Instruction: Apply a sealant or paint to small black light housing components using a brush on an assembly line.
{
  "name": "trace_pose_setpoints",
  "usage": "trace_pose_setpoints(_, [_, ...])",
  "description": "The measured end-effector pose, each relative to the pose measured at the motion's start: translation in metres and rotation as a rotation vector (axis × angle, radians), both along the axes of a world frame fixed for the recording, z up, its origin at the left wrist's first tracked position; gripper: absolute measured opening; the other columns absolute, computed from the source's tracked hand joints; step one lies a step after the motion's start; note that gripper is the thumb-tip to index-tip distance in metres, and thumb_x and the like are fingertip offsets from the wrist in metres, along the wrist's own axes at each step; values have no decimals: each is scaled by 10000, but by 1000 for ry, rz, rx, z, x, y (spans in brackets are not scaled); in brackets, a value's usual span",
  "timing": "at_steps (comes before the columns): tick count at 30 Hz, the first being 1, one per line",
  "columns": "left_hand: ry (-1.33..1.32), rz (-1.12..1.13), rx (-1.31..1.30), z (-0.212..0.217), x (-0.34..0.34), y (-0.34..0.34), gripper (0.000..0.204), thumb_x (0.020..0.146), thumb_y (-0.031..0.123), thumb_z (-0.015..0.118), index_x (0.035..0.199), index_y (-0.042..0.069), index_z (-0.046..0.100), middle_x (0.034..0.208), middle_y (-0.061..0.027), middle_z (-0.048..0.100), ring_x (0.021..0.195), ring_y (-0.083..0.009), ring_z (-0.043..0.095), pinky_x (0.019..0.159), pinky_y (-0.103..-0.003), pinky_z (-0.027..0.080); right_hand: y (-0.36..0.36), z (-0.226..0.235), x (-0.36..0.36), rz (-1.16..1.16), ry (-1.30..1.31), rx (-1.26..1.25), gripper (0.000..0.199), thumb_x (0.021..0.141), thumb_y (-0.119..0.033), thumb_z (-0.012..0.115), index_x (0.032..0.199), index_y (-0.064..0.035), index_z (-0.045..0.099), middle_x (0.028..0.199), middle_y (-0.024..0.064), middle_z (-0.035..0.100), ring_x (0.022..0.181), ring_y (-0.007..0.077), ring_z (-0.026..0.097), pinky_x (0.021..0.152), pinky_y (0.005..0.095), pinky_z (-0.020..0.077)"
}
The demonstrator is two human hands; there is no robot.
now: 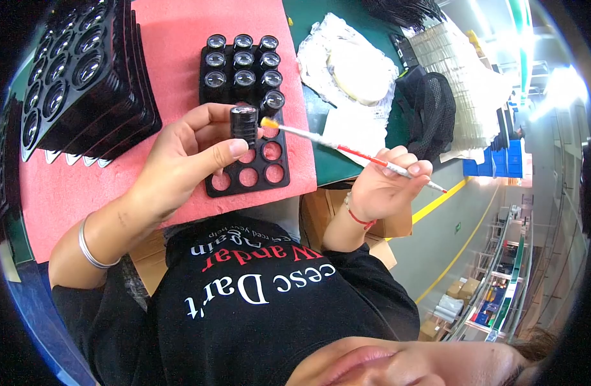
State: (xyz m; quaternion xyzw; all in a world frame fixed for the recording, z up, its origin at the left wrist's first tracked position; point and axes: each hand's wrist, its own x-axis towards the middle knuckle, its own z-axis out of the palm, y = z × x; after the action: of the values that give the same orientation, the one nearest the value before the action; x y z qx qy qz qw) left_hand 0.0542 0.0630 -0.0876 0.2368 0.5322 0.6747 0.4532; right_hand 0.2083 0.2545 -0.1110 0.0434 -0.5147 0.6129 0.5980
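Fingers of the left hand (180, 161) close round a small black lens barrel (243, 125), hiding its lower part, and hold it just above a black tray (213, 183) of round holes. The right hand (385, 183) pinches a thin white and red stick (347, 147); its orange tip (268, 122) is touching or just beside the barrel, too close to tell. Ten more barrels (243, 61) fill the tray's far rows. The tray lies on a pink foam mat (173, 38) over a green bench (324, 122). Stacked black trays (83, 71) at the left are cut off by the dark rim. Shelving to the right blurs in glare.
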Motion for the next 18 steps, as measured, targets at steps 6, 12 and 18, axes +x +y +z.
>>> trace_pose_setpoints(6, [-44, 46, -9, -2, -2, -2, 323, 730, 51, 618, 1005, 23, 451, 925, -34, 538, 849, -96, 528, 774, -221, 425, -10, 1, -6, -8, 20, 81, 248, 903, -275, 306, 786, -62, 358, 531, 63, 423, 460, 133, 391, 443, 242, 350])
trace_pose_setpoints(12, [-86, 12, -20, 4, -1, -1, 338, 740, 75, 608, 1032, 15, 448, 940, -41, 540, 878, -100, 520, 797, -227, 418, -13, 4, -5, -39, -94, 65, 232, 902, -270, 345, 781, -83, 409, 558, 23, 414, 520, 112, 360, 510, 242, 300])
trace_pose_setpoints(18, [-5, -23, 1, -1, -2, -1, 375, 743, 135, 581, 1080, 46, 441, 975, -56, 569, 690, -37, 465, 560, -153, 362, -7, 0, -4, -59, -93, 6, 231, 893, -264, 376, 779, -68, 422, 580, 32, 438, 533, 113, 365, 511, 228, 302])
